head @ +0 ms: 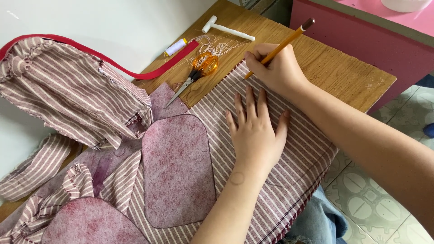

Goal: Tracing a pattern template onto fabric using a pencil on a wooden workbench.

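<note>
The right hand (278, 70) pinches a yellow pencil (280, 46) between thumb and fingers, its tip down on the striped fabric (289, 176), its long axis slanting up and away to the right, eraser end highest. The left hand (255, 135) lies flat, fingers spread, pressing the fabric just below the pencil tip. Orange-handled scissors (196, 72) rest on the wooden table (334, 68) nearby.

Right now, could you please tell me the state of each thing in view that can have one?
Left hand: flat, fingers spread, pressing the striped fabric.
Right hand: gripping the pencil, tip on the fabric.
Scissors: lying on the wooden table, blades closed.
Thread spool: lying on its side.
Red strap: loose, draped over the table.
</note>
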